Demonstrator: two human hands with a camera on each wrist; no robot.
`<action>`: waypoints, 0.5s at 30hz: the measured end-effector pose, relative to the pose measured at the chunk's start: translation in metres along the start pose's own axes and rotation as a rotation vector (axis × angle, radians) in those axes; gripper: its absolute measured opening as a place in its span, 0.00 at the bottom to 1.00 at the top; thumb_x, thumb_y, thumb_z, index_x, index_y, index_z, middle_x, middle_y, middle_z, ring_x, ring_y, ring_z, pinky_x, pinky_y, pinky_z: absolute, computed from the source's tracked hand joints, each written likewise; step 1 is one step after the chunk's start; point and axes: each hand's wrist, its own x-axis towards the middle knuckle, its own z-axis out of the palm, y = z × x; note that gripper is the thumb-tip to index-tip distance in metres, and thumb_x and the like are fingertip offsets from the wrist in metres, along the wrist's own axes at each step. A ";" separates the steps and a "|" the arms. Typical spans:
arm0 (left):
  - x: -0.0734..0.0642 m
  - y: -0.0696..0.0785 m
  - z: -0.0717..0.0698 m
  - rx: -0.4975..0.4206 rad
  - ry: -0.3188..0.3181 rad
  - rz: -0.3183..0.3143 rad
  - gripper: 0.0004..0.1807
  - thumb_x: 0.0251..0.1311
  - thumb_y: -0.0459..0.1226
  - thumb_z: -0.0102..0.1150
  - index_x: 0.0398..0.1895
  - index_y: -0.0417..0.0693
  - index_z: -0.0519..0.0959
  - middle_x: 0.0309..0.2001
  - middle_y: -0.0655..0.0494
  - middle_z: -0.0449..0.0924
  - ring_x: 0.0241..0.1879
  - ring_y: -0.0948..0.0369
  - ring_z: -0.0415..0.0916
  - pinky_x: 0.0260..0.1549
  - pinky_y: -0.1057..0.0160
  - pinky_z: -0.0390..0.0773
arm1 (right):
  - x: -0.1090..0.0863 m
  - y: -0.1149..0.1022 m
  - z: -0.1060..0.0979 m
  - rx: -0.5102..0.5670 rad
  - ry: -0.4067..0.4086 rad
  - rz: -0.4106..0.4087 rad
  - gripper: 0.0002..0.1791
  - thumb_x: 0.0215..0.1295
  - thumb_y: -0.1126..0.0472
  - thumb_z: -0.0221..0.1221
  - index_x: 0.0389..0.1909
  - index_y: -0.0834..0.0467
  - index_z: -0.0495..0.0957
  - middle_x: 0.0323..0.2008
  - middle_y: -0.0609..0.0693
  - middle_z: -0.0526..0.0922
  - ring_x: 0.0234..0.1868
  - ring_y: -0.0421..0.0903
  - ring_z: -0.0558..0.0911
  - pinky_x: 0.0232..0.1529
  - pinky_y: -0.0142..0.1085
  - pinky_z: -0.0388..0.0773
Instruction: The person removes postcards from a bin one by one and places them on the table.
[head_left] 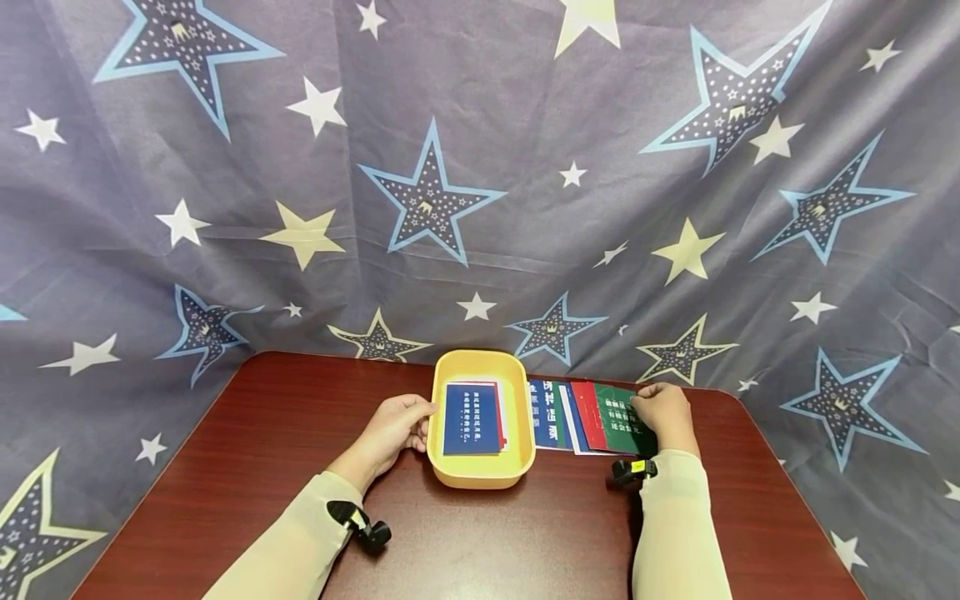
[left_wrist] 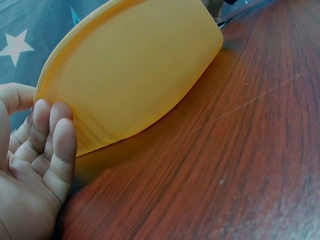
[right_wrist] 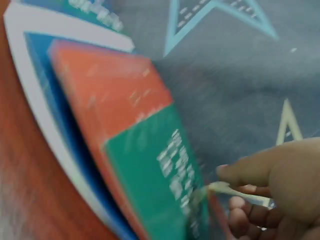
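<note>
My left hand (head_left: 393, 429) pinches the left rim of a yellow plastic tray (head_left: 480, 482); in the left wrist view the curled fingers (left_wrist: 62, 142) lie against its outer wall. Inside the tray rest several cards, topped by a blue card (head_left: 471, 417) with white writing. My right hand (head_left: 666, 417) is at the right end of a green card (head_left: 618, 417) with white writing. In the right wrist view no card shows between its parted fingertips, and the cards are blurred. The green card overlaps a red card (right_wrist: 107, 85), above other blue and white ones.
More blue and green cards (head_left: 546, 412) lie in a row right of the tray. All stand on a dark red wooden table (head_left: 450, 550). Close behind the table's back edge hangs a grey curtain (head_left: 525, 233) with stars. A black wrist camera (head_left: 367, 529) sits on each sleeve.
</note>
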 end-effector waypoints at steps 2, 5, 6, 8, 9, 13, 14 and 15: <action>0.000 0.000 0.000 -0.002 -0.002 0.000 0.08 0.77 0.35 0.64 0.36 0.42 0.82 0.22 0.56 0.77 0.20 0.63 0.76 0.21 0.69 0.82 | -0.004 -0.009 -0.005 0.047 0.016 -0.010 0.16 0.78 0.55 0.66 0.51 0.65 0.86 0.57 0.71 0.87 0.57 0.70 0.85 0.61 0.64 0.84; 0.000 0.001 0.000 0.002 -0.003 0.006 0.08 0.77 0.35 0.64 0.36 0.42 0.82 0.22 0.57 0.77 0.21 0.63 0.76 0.21 0.69 0.82 | -0.004 -0.019 -0.008 0.101 0.045 -0.042 0.15 0.80 0.55 0.65 0.51 0.65 0.86 0.57 0.70 0.86 0.55 0.67 0.85 0.56 0.60 0.84; 0.000 0.001 0.000 0.005 -0.001 0.006 0.08 0.77 0.35 0.64 0.36 0.41 0.82 0.22 0.57 0.77 0.21 0.63 0.76 0.21 0.69 0.82 | -0.004 -0.023 -0.009 0.113 0.047 -0.061 0.14 0.80 0.55 0.65 0.51 0.65 0.86 0.57 0.70 0.86 0.53 0.66 0.85 0.54 0.58 0.84; 0.000 0.001 0.000 0.009 0.001 0.008 0.09 0.77 0.35 0.64 0.36 0.41 0.82 0.22 0.56 0.77 0.21 0.63 0.76 0.21 0.69 0.82 | -0.005 -0.031 -0.010 0.136 0.051 -0.097 0.14 0.81 0.55 0.65 0.50 0.65 0.86 0.55 0.69 0.86 0.52 0.65 0.84 0.51 0.55 0.83; 0.000 0.001 0.000 0.012 0.002 0.008 0.09 0.77 0.35 0.64 0.36 0.41 0.82 0.22 0.56 0.77 0.21 0.63 0.76 0.21 0.69 0.82 | -0.006 -0.035 -0.010 0.143 0.055 -0.117 0.14 0.81 0.55 0.65 0.50 0.64 0.86 0.54 0.68 0.87 0.50 0.64 0.85 0.49 0.52 0.82; 0.000 0.000 -0.001 0.010 0.004 0.005 0.09 0.77 0.35 0.65 0.36 0.40 0.82 0.22 0.56 0.76 0.21 0.63 0.76 0.21 0.69 0.81 | -0.012 -0.053 -0.011 0.170 0.068 -0.183 0.13 0.80 0.56 0.66 0.48 0.64 0.86 0.49 0.65 0.88 0.47 0.59 0.84 0.45 0.44 0.79; 0.000 0.000 -0.001 0.011 0.004 0.006 0.09 0.77 0.35 0.65 0.36 0.40 0.82 0.22 0.56 0.76 0.21 0.63 0.76 0.21 0.69 0.81 | -0.014 -0.057 -0.011 0.172 0.068 -0.197 0.12 0.80 0.56 0.67 0.48 0.63 0.86 0.47 0.64 0.88 0.46 0.58 0.83 0.44 0.43 0.78; -0.001 0.000 -0.001 0.011 0.004 0.006 0.09 0.77 0.35 0.65 0.36 0.40 0.82 0.22 0.56 0.76 0.21 0.63 0.76 0.21 0.69 0.81 | -0.015 -0.061 -0.012 0.177 0.067 -0.211 0.12 0.79 0.56 0.67 0.48 0.63 0.87 0.46 0.63 0.88 0.45 0.57 0.83 0.44 0.42 0.78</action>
